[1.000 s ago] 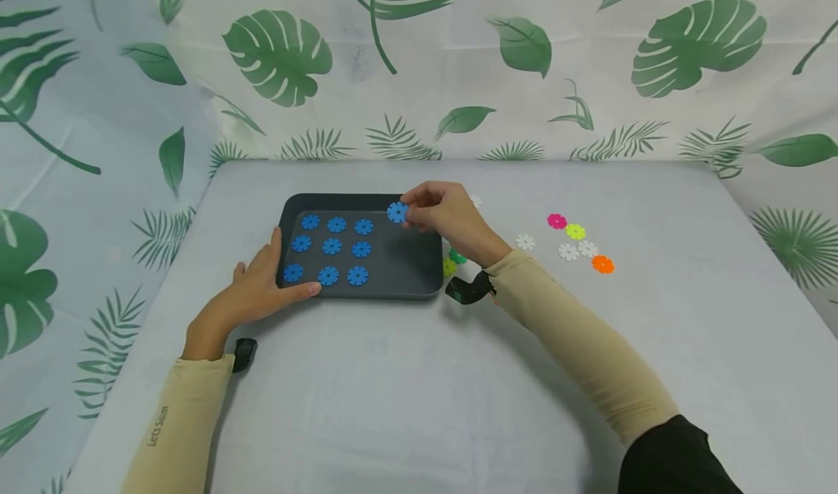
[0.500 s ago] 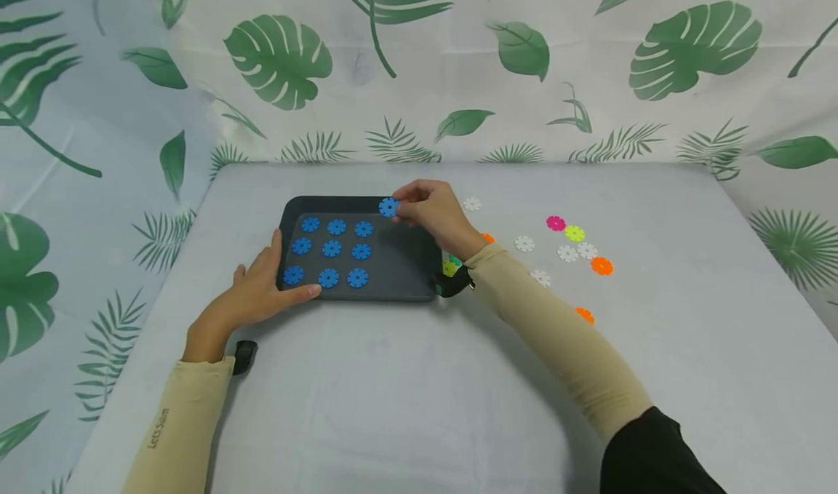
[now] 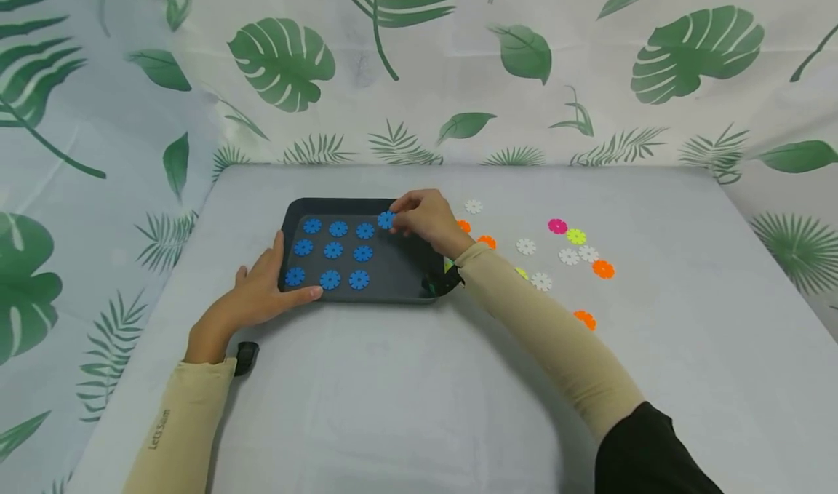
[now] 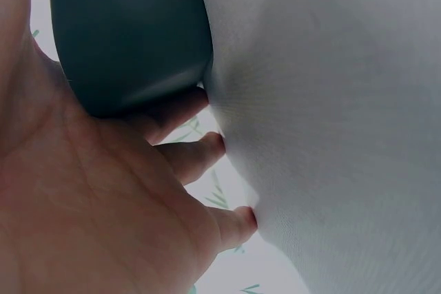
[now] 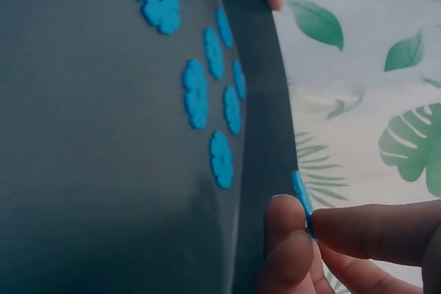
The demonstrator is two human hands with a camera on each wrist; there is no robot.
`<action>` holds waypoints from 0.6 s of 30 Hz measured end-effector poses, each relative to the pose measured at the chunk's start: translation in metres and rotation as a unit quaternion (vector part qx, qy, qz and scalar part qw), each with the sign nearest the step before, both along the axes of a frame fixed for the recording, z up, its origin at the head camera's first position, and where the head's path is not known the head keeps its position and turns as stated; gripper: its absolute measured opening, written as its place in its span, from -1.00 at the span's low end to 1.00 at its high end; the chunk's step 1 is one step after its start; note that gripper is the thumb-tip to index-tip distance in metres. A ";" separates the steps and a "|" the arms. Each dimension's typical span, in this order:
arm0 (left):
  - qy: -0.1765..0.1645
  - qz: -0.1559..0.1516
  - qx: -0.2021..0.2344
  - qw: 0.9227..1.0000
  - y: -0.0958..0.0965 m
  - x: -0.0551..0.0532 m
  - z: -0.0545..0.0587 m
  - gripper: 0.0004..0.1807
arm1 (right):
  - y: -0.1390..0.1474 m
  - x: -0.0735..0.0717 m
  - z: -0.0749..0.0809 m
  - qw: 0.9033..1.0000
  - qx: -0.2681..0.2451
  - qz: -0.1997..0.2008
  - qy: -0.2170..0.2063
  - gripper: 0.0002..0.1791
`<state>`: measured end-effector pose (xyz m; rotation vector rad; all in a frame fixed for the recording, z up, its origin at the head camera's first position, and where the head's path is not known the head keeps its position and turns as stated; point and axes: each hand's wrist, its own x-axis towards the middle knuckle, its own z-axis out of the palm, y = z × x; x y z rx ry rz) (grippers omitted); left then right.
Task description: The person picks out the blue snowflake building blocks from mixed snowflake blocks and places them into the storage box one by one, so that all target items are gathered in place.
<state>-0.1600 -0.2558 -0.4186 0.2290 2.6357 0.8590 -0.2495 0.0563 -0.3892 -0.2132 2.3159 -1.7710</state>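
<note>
A dark grey tray (image 3: pixel 412 268) carries blue notched discs (image 3: pixel 333 250) laid out in three rows of three on its left side. My right hand (image 3: pixel 428 221) pinches another blue notched disc (image 3: pixel 385 220) by its edge between thumb and fingertips, over the tray's back part. In the right wrist view that disc (image 5: pixel 302 201) shows nearly edge-on. My left hand (image 3: pixel 255 287) rests on the tray's front left corner, thumb along the front rim and fingers extended by the left side. The left wrist view shows its fingertips (image 4: pixel 244 225) down at the tablecloth.
To the right of the tray lie loose notched discs: white (image 3: pixel 526 247), pink (image 3: pixel 558 226), yellow (image 3: pixel 576 236) and orange (image 3: pixel 604 269). Some are partly hidden by the right forearm (image 3: pixel 543 319). A leaf-patterned cloth (image 3: pixel 419 65) hangs behind the table.
My right hand has moved left with the blue notched disc and then lowered slightly, close to the back row. The left hand has kept its place on the tray.
</note>
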 end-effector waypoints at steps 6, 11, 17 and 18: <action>0.001 0.003 0.002 1.000 0.001 0.001 -0.001 0.50 | -0.004 0.000 -0.003 0.999 0.039 0.008 0.005 -0.83; -0.002 0.003 0.002 1.000 0.001 0.003 -0.003 0.48 | -0.007 -0.003 -0.007 0.998 0.065 0.002 0.005 -0.87; 0.001 0.002 0.004 1.000 0.001 0.001 -0.001 0.49 | -0.008 -0.009 -0.008 0.994 0.105 -0.006 0.000 -0.88; 0.001 0.002 0.003 1.000 0.001 0.001 -0.001 0.49 | -0.008 -0.010 -0.008 0.994 0.113 -0.006 0.000 -0.87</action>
